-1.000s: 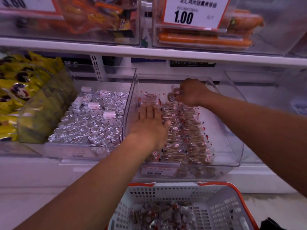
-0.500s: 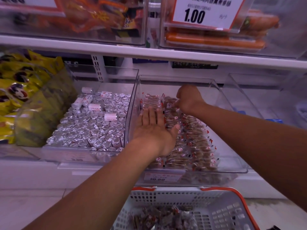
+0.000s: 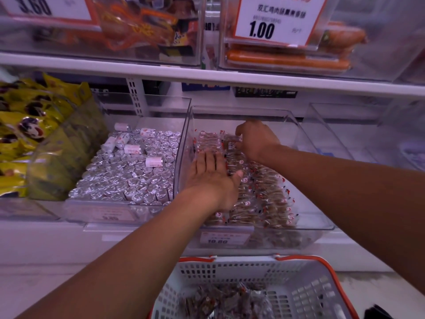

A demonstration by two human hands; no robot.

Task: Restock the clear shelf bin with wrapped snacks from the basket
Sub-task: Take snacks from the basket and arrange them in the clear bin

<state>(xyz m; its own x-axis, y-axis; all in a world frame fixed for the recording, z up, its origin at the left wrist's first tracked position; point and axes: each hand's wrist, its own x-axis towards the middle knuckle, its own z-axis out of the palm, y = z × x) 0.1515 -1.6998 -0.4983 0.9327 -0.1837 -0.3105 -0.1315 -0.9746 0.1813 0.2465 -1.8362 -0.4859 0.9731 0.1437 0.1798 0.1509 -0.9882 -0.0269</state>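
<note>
The person is reaching both arms into the clear shelf bin (image 3: 305,134), which is sitting on the lower shelf (image 3: 57,236) and is already lined with rows of wrapped snacks (image 3: 264,192) along its left and middle. The left hand (image 3: 212,178) is lying flat with fingers straight and together, palm down, pressing on the left rows of snacks near the bin's left wall. The right hand (image 3: 256,140) is further back in the bin, fingers curled down around a single wrapped snack (image 3: 231,145) at the far end of the rows, so it's gripping that one piece.

The basket (image 3: 305,293), white with an orange rim, is sitting right below the bin at the bottom of the view, and there's a pile of the same wrapped snacks lying in it.

Just left of the clear bin, another bin (image 3: 161,107) is holding a bunch of foil-wrapped rolls (image 3: 128,178), and yellow packets (image 3: 27,125) are stacked further left. On the upper shelf a price card reading 1.00 (image 3: 273,21) is hanging in front of orange sausages (image 3: 287,61).
</note>
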